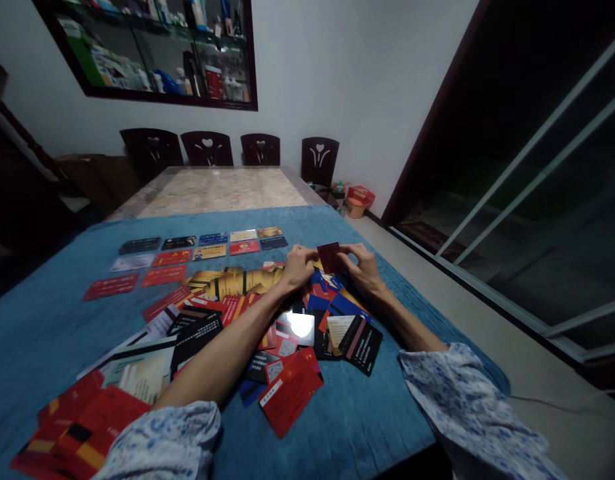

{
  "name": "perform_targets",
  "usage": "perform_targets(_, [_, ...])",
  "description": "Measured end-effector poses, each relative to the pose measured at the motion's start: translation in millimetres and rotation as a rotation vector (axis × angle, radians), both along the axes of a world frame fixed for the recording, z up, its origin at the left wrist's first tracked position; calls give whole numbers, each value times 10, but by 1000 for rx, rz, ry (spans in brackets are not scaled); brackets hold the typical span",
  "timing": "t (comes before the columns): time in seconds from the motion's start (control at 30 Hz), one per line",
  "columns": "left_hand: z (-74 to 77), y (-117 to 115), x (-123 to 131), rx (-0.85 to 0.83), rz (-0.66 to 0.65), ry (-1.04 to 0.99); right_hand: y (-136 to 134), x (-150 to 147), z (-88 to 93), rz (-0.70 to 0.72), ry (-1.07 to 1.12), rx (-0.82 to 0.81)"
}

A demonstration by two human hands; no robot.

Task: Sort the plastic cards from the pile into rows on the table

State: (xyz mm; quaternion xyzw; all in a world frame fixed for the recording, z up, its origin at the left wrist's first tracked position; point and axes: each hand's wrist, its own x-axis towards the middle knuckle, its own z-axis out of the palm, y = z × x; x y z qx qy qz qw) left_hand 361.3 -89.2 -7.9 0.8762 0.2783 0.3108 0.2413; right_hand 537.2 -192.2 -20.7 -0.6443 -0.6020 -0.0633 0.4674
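Note:
A dark red card (329,258) is held up over the pile at its right end. My right hand (363,268) pinches its right side between thumb and fingers. At the card's left edge, my left hand (299,267) is closed with its fingertips on it. Below and to the left spreads a loose heap of overlapping cards, among them gold cards (232,283), a black card (362,345), a red card (292,392) and a shiny card (302,328). My left forearm hides part of this heap.
Farther back on the blue cloth (367,413), several cards lie in rows, including a red card (164,275) and a black card (140,246). Bare tabletop (227,190) shows beyond the cloth. Dark chairs (320,160) stand along the far side.

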Motion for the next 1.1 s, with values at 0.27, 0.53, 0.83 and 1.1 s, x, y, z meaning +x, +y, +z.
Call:
perform_targets(0.27, [24,-7,1,5,106,-119,36,9,49,-13,-155,-31])
perform_targets(0.53, [-6,10,-6,26,86,-227,106,-58,69,-25,-255,-81])
perform_targets(0.83, [35,-53,-24,16,48,-228,129,-138,63,-18,-411,-68])
perform_targets(1.1, [17,-105,-33,8,86,-75,78,-186,-16,-62,-582,-83])
